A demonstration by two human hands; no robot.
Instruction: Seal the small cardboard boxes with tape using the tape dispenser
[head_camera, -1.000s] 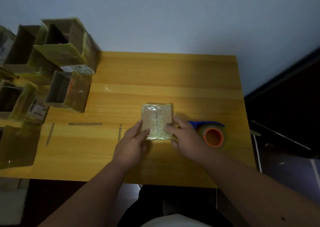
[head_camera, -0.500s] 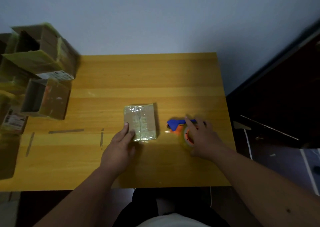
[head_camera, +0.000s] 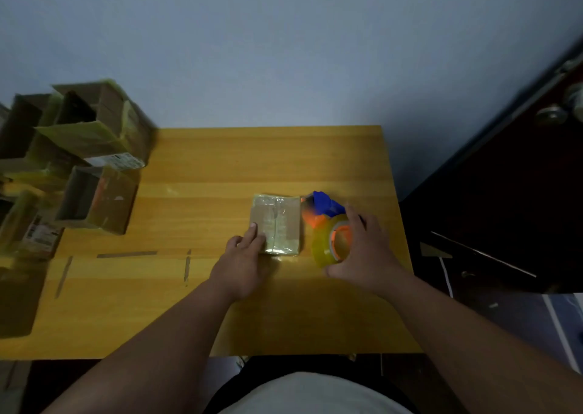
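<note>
A small flat cardboard box [head_camera: 280,221], covered in clear tape, lies near the middle of the wooden table [head_camera: 220,167]. My left hand [head_camera: 243,256] rests on its near left corner with fingers laid flat. My right hand [head_camera: 362,249] grips the tape dispenser [head_camera: 331,227], a blue and orange holder with a yellowish roll. The dispenser is lifted and tilted, its blue front end just to the right of the box's far right corner.
Several open cardboard boxes [head_camera: 91,148] with yellowish tape are stacked at the table's left side. Strips of tape [head_camera: 126,254] stick to the tabletop on the left. A dark door [head_camera: 520,177] stands to the right of the table.
My right hand left the box, took hold of the tape dispenser and lifted it toward the box's right side. My left hand stayed on the box.
</note>
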